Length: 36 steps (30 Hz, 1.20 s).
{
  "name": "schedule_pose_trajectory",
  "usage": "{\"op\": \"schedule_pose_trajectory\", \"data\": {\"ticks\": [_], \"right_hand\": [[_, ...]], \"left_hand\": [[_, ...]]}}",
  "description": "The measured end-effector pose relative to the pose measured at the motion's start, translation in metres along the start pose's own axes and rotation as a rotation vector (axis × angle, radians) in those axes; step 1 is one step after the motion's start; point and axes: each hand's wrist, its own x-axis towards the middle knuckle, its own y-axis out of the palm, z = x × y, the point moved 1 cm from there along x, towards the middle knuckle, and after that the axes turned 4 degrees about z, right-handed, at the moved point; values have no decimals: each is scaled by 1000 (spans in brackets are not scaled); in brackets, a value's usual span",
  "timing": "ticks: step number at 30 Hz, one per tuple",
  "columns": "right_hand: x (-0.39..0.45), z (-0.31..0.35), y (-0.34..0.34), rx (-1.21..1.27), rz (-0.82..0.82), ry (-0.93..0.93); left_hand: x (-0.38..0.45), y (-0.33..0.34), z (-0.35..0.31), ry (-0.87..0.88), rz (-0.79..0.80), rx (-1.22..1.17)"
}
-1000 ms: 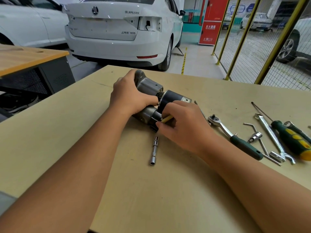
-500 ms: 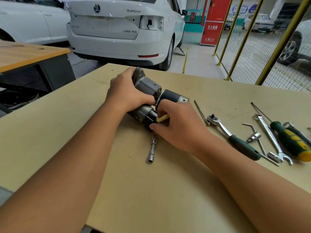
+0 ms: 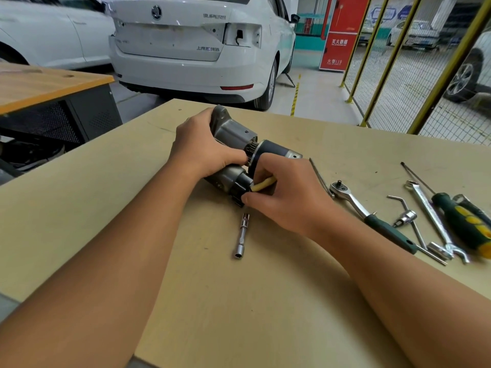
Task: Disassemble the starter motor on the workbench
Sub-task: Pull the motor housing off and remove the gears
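The starter motor (image 3: pixel 236 152) lies on its side near the middle of the worktop (image 3: pixel 106 208), its grey cast housing pointing to 10 o'clock and a dark cylindrical body to 3 o'clock, with a toothed pinion showing in the gap between them. A second, smaller cylinder sits along its near side, ending in a black cap. The left hand (image 3: pixel 202 150) grips the housing, fingers curled over it. The right hand (image 3: pixel 281 192) wraps the dark body, its fingers clamped there with a yellowish sleeved lead (image 3: pixel 263 185) held under them. A socket extension (image 3: pixel 241 236) lies at 6 o'clock of the motor, a ratchet (image 3: pixel 369 213) at 3 o'clock
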Motion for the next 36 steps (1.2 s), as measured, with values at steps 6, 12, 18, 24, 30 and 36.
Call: {"op": "schedule_pose_trajectory", "data": {"ticks": [6,12,18,24,30,36], "right_hand": [[3,6,-1,-132,59,118],[2,9,-1,-287,173,296],[-3,11,3,-304,100,268],[-6,12,8,-264,49,291],[-7,14,14,-197,-8,355],[-8,14,13,-160,3,352]], "left_hand": [[0,1,0,3,-5,0],[2,3,0,-52,-52,36],[5,2,2,-55,-33,29],[6,2,5,-41,-23,29],[4,2,6,-53,-28,11],[0,7,7,-39,-115,-70]]}}
